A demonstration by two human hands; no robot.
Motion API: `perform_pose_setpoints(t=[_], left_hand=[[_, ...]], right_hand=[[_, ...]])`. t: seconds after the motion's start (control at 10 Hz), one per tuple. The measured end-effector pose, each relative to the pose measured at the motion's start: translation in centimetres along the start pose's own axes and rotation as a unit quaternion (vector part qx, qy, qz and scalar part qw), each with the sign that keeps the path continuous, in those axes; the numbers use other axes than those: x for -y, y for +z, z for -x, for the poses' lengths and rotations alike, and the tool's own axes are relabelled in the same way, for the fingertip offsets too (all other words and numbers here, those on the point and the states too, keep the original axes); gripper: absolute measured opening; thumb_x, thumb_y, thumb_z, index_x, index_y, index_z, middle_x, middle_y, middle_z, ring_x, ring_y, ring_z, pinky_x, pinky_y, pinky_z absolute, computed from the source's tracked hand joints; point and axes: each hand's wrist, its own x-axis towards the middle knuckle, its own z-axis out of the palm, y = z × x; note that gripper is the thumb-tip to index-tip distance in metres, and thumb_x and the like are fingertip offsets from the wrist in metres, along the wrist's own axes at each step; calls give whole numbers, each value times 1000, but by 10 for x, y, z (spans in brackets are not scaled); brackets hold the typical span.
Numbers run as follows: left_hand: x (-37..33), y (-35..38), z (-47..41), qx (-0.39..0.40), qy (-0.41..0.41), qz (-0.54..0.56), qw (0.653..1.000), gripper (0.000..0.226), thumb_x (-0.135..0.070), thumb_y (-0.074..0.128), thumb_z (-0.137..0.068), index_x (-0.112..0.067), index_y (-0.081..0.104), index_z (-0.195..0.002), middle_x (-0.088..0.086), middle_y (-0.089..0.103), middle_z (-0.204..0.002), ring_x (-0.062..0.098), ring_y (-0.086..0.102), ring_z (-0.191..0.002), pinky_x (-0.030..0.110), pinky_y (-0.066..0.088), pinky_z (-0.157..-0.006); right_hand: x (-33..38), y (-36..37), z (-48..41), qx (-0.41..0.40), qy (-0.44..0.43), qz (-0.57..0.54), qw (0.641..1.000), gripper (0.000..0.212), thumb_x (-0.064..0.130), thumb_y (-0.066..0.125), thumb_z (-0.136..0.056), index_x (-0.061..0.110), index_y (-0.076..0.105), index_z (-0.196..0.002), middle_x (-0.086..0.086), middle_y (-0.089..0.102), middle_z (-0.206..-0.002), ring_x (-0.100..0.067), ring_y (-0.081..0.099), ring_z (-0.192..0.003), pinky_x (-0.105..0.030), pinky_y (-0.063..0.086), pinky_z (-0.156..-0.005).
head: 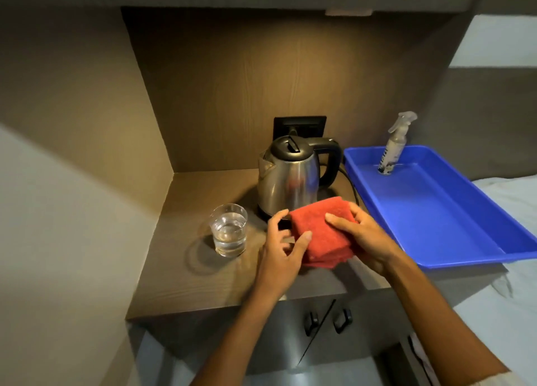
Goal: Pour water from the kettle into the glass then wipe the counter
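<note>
A steel kettle [290, 176] with a black lid and handle stands upright on its base at the back of the wooden counter [186, 275]. Left of it stands a clear glass [228, 230], about half full of water. In front of the kettle a folded red cloth [321, 231] is held just above the counter by both hands. My left hand [280, 249] grips its left edge with thumb and fingers. My right hand [363, 234] holds its right side, fingers resting on top.
A blue plastic tray [436, 208] lies at the right, overhanging the counter edge, with a spray bottle [393, 146] standing in its far corner. A black wall socket [299, 125] sits behind the kettle, and its cord runs beside the tray. Cabinet doors with black handles [327, 321] are below.
</note>
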Motion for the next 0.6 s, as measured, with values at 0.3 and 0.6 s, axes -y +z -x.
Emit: perform_pose_setpoints(t=[0.3,0.6], left_hand=[[-53,188,-39,85,134,-251,955,17,-19,54,-93,-17,68,-102,11,72,-102,31,64,-96,40,48,-84],[-47,299,-41,195,-28,-483,853,74,-61,13,-98,-14,58,-134,10,18,-163,24,-15,-150,57,-11,-118]], right_hand=[[24,-157,9,-278,-130,331,892,10,20,53,-88,18,61,-83,-14,62,-92,-29,52,-96,-30,35,-70],[-17,-264,21,-196,86,546,810,63,58,21,-94,21,47,-139,-12,31,-154,-32,28,-139,-51,15,-111]])
